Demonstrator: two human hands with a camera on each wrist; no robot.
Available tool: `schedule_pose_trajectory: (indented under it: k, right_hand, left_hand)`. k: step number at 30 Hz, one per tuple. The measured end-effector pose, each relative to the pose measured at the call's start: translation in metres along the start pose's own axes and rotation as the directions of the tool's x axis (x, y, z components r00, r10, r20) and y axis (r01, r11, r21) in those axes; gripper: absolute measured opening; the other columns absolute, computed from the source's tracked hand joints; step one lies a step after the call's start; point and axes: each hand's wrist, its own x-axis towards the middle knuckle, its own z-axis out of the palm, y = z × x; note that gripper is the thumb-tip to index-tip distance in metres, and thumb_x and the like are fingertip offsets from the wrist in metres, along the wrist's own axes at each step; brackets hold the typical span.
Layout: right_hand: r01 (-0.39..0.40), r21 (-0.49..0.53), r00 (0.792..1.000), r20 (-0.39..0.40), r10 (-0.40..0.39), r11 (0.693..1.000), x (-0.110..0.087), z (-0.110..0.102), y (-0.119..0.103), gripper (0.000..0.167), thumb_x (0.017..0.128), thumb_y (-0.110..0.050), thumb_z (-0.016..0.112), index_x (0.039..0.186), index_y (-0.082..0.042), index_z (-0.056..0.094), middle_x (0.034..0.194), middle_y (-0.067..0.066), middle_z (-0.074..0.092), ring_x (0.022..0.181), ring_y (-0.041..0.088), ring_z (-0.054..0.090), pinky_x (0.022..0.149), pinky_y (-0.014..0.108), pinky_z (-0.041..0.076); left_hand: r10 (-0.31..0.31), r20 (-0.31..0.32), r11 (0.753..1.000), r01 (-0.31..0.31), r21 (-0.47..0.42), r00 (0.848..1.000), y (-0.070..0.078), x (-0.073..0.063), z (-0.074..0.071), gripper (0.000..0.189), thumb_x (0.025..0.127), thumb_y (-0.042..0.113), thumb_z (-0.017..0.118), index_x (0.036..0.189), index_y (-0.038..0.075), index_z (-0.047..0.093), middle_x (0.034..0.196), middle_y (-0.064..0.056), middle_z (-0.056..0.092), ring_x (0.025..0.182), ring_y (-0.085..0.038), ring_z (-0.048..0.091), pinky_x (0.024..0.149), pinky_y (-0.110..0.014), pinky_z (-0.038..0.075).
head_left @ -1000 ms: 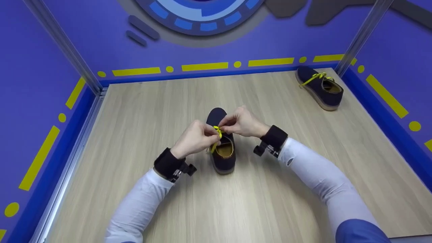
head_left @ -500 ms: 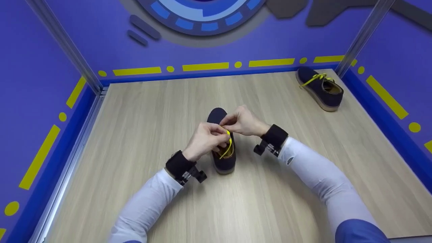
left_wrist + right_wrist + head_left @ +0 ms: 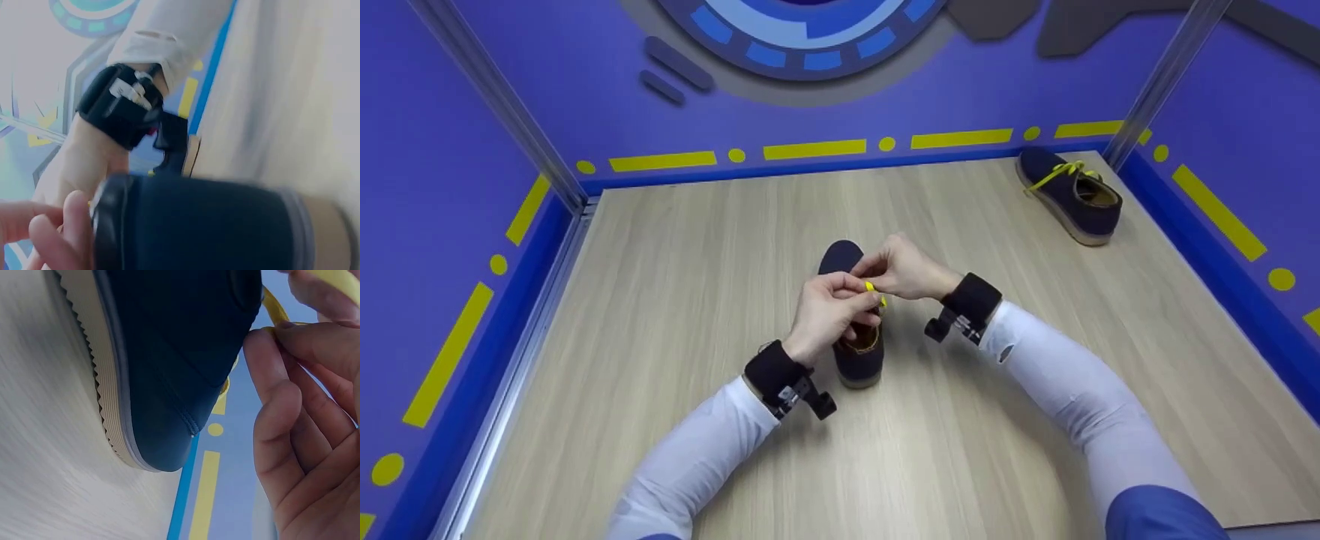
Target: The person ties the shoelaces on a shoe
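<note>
"Tabletop (image 3: 720, 225), pale wood grain. Shoes where?"

"Second shoe (image 3: 1069, 199) sat in the far right corner. Working shoe (image 3: 859, 367) stood midway between the side edges, toe toward the far edge; smooth dark upper, pale ribbed sole (image 3: 107, 399), toothed underneath."

"Hands?"

"Close together over the lacing. Left hand (image 3: 832, 307) had shifted rightward over a second, pinching yellow lace (image 3: 870, 286). Right hand (image 3: 904, 268) had barely moved, pinching lace too."

"Meaning?"

"Tail trailing over the shoe's opening half a second earlier had gone from there. Strands were being worked together, I judged; knot hidden. Lace looked flat, ribbon-like."
</note>
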Motion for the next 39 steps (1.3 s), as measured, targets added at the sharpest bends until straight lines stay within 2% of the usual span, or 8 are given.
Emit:
schedule_pose_trajectory:
  k: [13,17,19,22,25,29,33,39]
  right_hand:
    - [-0.022,0.026,1.0,0.014,0.021,0.999,-0.002,-0.003,0.003,0.01,0.095,0.003,0.081,0.102,0.003,0.088,0.091,0.021,0.086,0.073,-0.004,0.068,0.07,0.011,0.054]
    - [-0.036,0.031,0.999,0.023,0.035,0.999,-0.003,-0.003,0.004,0.01,0.096,0.003,0.081,0.102,0.003,0.089,0.092,0.021,0.086,0.075,-0.005,0.068,0.072,0.011,0.054]
    - [-0.048,0.039,0.998,0.03,0.046,0.998,-0.003,-0.003,0.004,0.01,0.096,0.003,0.08,0.102,0.002,0.089,0.093,0.021,0.086,0.075,-0.004,0.067,0.071,0.011,0.053]
    - [-0.064,0.054,0.997,0.047,0.061,0.997,-0.003,-0.003,0.004,0.011,0.098,0.004,0.079,0.104,0.001,0.089,0.094,0.021,0.086,0.071,0.0,0.067,0.067,0.012,0.052]
    - [-0.081,0.07,0.995,0.054,0.078,0.994,-0.003,-0.004,0.003,0.011,0.099,0.002,0.08,0.105,0.0,0.089,0.092,0.021,0.086,0.067,0.002,0.067,0.062,0.013,0.052]
    - [-0.103,0.08,0.994,0.046,0.099,0.991,-0.004,-0.006,0.004,0.01,0.099,-0.001,0.081,0.105,-0.001,0.089,0.091,0.02,0.085,0.066,0.006,0.069,0.059,0.015,0.052]
    - [-0.116,0.094,0.993,0.048,0.112,0.989,-0.004,-0.005,0.005,0.01,0.1,-0.001,0.079,0.106,0.0,0.088,0.093,0.021,0.085,0.068,0.008,0.071,0.06,0.015,0.053]
    - [-0.129,0.127,0.991,0.052,0.123,0.984,-0.004,-0.004,0.004,0.01,0.102,0.001,0.078,0.108,0.003,0.085,0.094,0.023,0.084,0.067,0.007,0.071,0.058,0.017,0.054]
  left_hand:
    - [0.033,0.049,0.996,-0.03,-0.079,0.998,-0.004,0.001,0.008,0.02,0.105,0.0,0.074,0.099,0.011,0.059,0.073,0.006,0.08,0.061,-0.006,0.078,0.041,-0.017,0.036]
    - [0.095,0.05,0.993,-0.098,0.061,0.994,-0.007,0.004,0.007,0.015,0.102,0.0,0.077,0.096,0.006,0.065,0.074,-0.006,0.081,0.054,-0.006,0.072,0.045,-0.018,0.048]
    - [0.146,0.053,0.951,-0.155,0.269,0.988,-0.005,0.004,0.002,0.014,0.099,0.008,0.082,0.09,0.005,0.072,0.072,-0.004,0.08,0.054,-0.002,0.067,0.049,-0.018,0.051]
    - [0.219,0.051,0.806,-0.21,0.554,0.974,0.001,0.003,-0.009,0.026,0.095,0.025,0.086,0.075,0.012,0.078,0.064,0.008,0.072,0.054,0.001,0.058,0.051,-0.018,0.044]
    - [0.282,-0.006,0.734,-0.212,0.645,0.959,0.007,0.005,-0.021,0.025,0.093,0.03,0.084,0.073,0.017,0.078,0.065,0.01,0.068,0.058,-0.006,0.057,0.054,-0.022,0.04]
    - [0.334,-0.077,0.749,-0.215,0.627,0.939,0.008,0.013,-0.031,0.014,0.096,0.024,0.078,0.1,0.013,0.086,0.09,0.0,0.083,0.081,-0.02,0.073,0.07,-0.028,0.05]
    - [0.288,-0.046,0.742,-0.192,0.642,0.957,0.006,0.019,-0.035,0.024,0.098,0.026,0.079,0.115,0.012,0.088,0.108,-0.003,0.089,0.1,-0.023,0.081,0.083,-0.031,0.058]
    - [0.268,-0.015,0.784,-0.209,0.585,0.963,0.002,0.023,-0.036,0.021,0.096,0.026,0.087,0.107,0.008,0.089,0.098,-0.009,0.089,0.092,-0.025,0.086,0.071,-0.019,0.058]
